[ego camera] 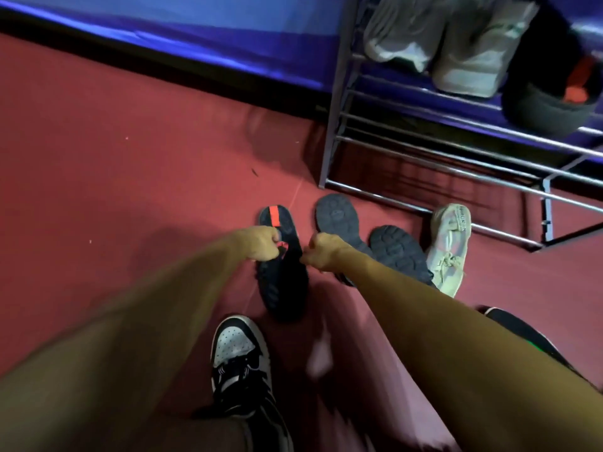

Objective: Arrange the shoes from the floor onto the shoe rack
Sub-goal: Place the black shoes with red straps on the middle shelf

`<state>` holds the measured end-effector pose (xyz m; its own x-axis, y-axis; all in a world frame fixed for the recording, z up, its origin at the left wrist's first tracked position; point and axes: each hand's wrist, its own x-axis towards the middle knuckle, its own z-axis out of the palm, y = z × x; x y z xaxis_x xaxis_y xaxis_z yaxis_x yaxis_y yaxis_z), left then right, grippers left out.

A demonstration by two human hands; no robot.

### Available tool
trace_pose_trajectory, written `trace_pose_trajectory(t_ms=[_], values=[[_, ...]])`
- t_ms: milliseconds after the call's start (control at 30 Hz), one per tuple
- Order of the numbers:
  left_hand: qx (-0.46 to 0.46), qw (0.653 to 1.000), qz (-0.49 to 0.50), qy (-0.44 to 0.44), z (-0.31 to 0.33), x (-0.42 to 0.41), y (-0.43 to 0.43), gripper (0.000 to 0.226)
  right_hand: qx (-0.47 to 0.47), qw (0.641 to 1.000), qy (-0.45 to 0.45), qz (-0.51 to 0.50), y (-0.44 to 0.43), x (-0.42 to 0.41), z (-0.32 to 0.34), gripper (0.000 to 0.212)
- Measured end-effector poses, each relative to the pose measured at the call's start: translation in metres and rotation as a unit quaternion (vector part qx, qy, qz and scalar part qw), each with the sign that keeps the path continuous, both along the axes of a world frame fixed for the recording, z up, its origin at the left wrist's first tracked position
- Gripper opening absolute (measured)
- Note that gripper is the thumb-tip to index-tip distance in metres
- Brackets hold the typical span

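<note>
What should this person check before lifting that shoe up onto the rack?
1. Grip of the left hand on the red-strapped dark shoe: ok.
2. Whether the right hand holds anything: cannot tell; fingers curled, blurred.
3. Free room on the shoe rack, lower bars: ok.
4. Similar red-tabbed shoe on the rack to pair with: ok.
5. Two neighbouring dark shoes upright: not ok, soles up.
</note>
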<state>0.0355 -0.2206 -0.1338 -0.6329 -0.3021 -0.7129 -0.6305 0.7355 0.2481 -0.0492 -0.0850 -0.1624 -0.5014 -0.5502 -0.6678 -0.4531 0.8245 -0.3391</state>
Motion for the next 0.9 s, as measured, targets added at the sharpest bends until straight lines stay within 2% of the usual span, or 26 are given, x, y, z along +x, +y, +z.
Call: trace_pose_trajectory(t_ms=[67,267,367,533,767,900], values=[[0.016,1.000,0.009,-0.015,-0.014,0.004,-0.003,0.053,0.002,1.000,-0.008,-0.006,-0.001,0.003,-0.015,0.030],[0.035,0.998,0.033,-0.035,-0.046,0.010,-0.002,0.067,0.006,1.000,0.014,-0.016,-0.015,0.010,-0.034,0.052],[0.031,0.998,0.039,-0.026,-0.051,0.009,-0.003,0.066,0.021,0.999,0.033,-0.020,-0.020,0.012,-0.043,0.053],[0.033,0.996,0.076,-0.024,-0.054,0.012,-0.006,0.059,0.024,0.999,-0.005,-0.032,-0.018,0.012,-0.050,0.051],[0.009,0.996,0.090,0.028,-0.038,0.003,0.010,0.038,-0.009,0.998,-0.036,-0.056,-0.006,0.015,-0.046,0.035],[0.001,0.996,0.083,0.045,-0.021,0.000,0.018,0.037,-0.010,0.998,-0.008,-0.062,0.005,0.013,-0.028,0.038]])
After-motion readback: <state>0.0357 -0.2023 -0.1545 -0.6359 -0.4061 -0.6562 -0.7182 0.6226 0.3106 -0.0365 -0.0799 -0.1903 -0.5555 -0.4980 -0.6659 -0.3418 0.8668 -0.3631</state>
